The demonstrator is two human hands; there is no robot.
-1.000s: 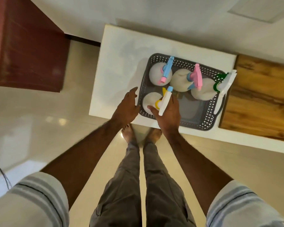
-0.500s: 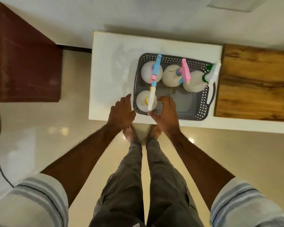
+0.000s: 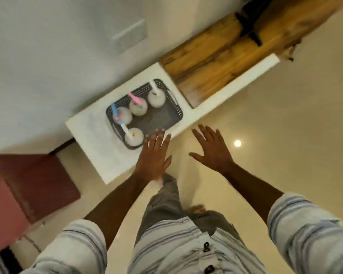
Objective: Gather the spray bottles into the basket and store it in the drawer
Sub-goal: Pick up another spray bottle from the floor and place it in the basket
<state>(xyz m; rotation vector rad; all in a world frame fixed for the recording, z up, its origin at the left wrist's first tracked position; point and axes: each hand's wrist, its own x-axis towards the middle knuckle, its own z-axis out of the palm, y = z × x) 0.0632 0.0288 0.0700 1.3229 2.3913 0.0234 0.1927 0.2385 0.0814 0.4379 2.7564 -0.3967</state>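
Spray bottles, four of them, stand upright inside the grey perforated basket [image 3: 167, 117]: one with a blue and pink head [image 3: 122, 115], one with a pink head [image 3: 138, 106], one with a white head [image 3: 156, 97] along the far side, and a fourth with a white and yellow head [image 3: 133, 136] in the near left corner. The right part of the basket's floor is bare. The basket sits on the white surface [image 3: 107, 155], close to its front edge, just left of a wooden top [image 3: 216, 62] that adjoins the surface.

The left hand [image 3: 153, 155] is flat with straight fingers, its fingertips over the basket's near rim beside the fourth bottle; whether they touch the rim cannot be told through the blur. The right hand [image 3: 212, 149] is spread wide with fingers apart, over the floor [image 3: 285, 125] in front of the surface, clear of the basket and holding nothing. The two hands are apart.

A dark red cabinet [image 3: 28, 186] stands to the left on the glossy floor, and the person wears a striped shirt [image 3: 186, 250]
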